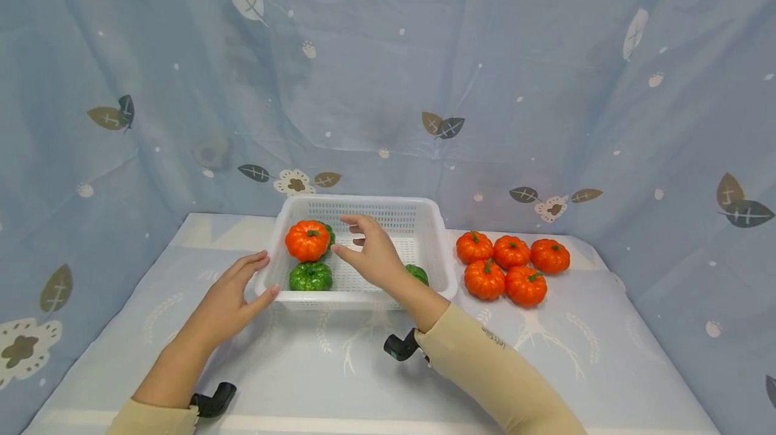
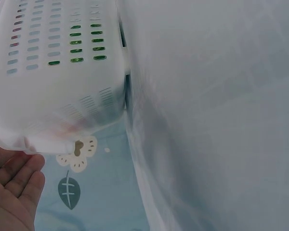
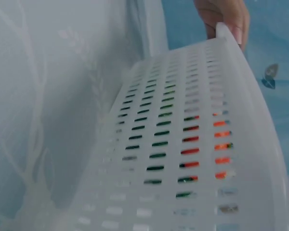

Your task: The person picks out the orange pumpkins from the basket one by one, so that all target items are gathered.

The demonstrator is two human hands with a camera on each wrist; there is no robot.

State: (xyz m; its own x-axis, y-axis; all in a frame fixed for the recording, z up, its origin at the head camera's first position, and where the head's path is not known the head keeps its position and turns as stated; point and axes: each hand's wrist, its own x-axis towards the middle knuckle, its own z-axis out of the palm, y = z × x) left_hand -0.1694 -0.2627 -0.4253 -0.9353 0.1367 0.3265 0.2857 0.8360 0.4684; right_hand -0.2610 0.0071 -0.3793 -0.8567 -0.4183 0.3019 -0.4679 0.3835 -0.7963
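Observation:
A white plastic basket [image 1: 364,297] stands at the back middle of the table. At its left side, my left hand [image 1: 233,297] has its fingertips right at the rim, thumb spread toward the front corner. My right hand [image 1: 372,254] hovers over the basket, fingers and thumb apart with nothing between them. Inside on the left, an orange pumpkin [image 1: 307,240] rests against a green pumpkin [image 1: 330,236] mostly hidden behind it. Another green pumpkin [image 1: 310,277] sits in front of them. Beneath my right wrist, a green pumpkin [image 1: 417,274] shows partly.
Several orange pumpkins [image 1: 510,251] form two rows on the table right of the basket. A blue patterned curtain [image 1: 376,85] hangs close behind it and along both sides. The pale tablecloth [image 1: 315,367] extends in front of the basket.

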